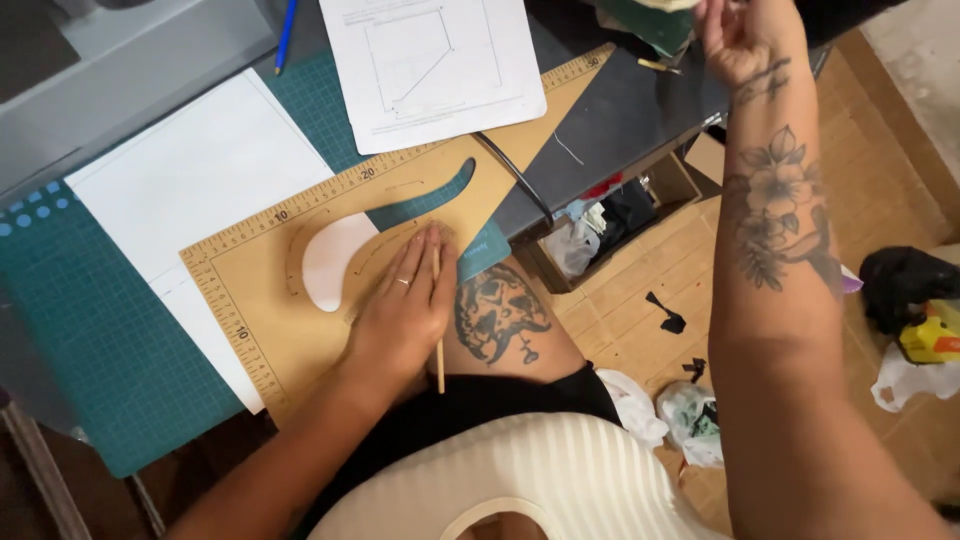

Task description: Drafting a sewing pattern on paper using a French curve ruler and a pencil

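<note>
"Left hand [405,305] pressed flat, fingers together, on a wooden pattern ruler [300,300]. Is that the step?"

"It appears so. The palm pins the triangular ruler over white paper [195,175] on a green cutting mat [90,330]. The work looks to be at the point of fixing the ruler before a line is drawn."

"And the pencil [439,345]?"

"A thin wooden one lies along the thumb side of that hand, reaching past the table edge above a tattooed thigh. Whether it is gripped or merely trapped cannot be told."

"The right hand [745,40]?"

"Raised well away at the far edge of the table, near dark green material [650,20], fingers curled. What it holds, if anything, is cut off by the frame."

"What would a next move call for?"

"Judging from this, steady pressure so the ruler does not slip, and a free hand to work the pencil along the curved cutout [335,262]. A printed diagram sheet [430,70] lies just beyond the ruler."
</note>
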